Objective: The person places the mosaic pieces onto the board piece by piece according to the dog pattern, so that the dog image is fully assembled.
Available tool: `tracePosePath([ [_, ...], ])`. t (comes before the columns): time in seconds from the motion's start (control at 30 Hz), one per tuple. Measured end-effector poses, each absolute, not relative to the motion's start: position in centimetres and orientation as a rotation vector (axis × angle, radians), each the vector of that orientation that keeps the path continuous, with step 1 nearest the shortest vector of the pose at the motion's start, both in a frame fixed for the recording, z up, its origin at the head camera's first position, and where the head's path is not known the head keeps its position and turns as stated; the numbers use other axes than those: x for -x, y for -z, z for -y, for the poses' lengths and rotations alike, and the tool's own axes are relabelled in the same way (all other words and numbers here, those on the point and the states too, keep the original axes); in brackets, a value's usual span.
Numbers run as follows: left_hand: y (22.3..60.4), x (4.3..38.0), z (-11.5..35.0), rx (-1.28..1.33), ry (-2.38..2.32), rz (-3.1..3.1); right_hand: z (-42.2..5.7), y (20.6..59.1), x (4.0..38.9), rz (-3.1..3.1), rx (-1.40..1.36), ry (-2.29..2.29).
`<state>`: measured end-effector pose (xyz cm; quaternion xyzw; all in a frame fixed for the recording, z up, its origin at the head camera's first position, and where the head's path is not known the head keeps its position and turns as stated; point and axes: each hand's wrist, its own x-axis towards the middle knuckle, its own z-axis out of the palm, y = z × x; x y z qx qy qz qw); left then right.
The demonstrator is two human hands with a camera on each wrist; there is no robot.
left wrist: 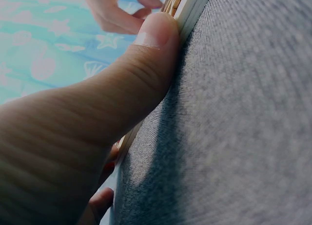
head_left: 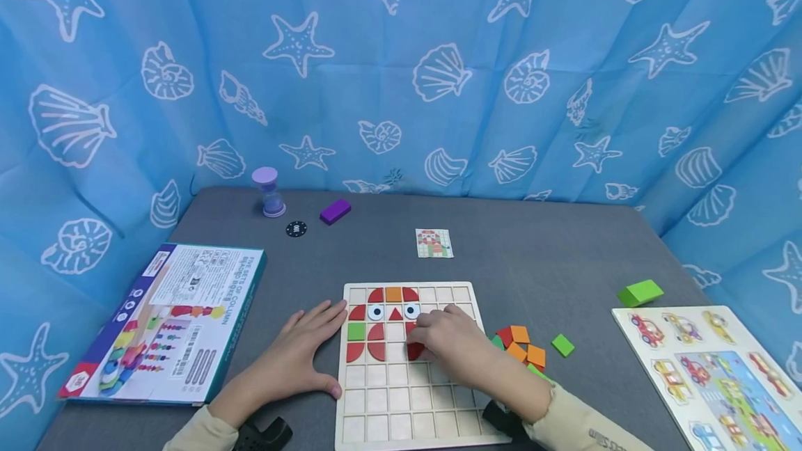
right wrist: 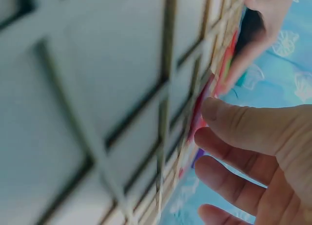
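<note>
A wooden grid board (head_left: 382, 420) lies flat before me, red, orange, green and eye-patterned pieces in its upper cells. My left hand (head_left: 303, 352) is spread along the board's left side, its thumb (left wrist: 155, 45) against the edge. Over the board's right half is my right hand (head_left: 454, 343), its fingertips at a red quarter-circle piece (head_left: 415, 351). In the right wrist view the thumb (right wrist: 234, 120) and forefinger come close to a dark red piece (right wrist: 199, 110) lying in the grid. The right hand partly covers the cells beneath it.
Loose orange tiles (head_left: 517, 351), with red and green ones, lie right of the board; one green tile (head_left: 562, 345) sits apart. A picture card (head_left: 434, 243) is behind the board. A box (head_left: 182, 326) stands left, a vehicle puzzle (head_left: 720, 374) right, a sand timer (head_left: 270, 193) at the back.
</note>
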<state>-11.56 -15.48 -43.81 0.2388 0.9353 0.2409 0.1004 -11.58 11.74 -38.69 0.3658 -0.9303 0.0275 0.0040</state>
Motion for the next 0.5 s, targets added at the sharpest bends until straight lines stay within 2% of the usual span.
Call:
tracePosePath([
  [0.13,43.9,11.5,15.5,-0.703,-0.720,-2.759,-14.9,37.9,11.6,2.886,-1.013,-0.149],
  [0.37,43.8,11.4,15.5,-0.696,-0.714,-2.763,-22.7,38.2,11.5,3.074,-0.573,-0.133],
  [0.5,43.9,11.5,15.5,-0.705,-0.711,-2.764,-24.9,39.0,11.4,3.184,-0.459,-0.143],
])
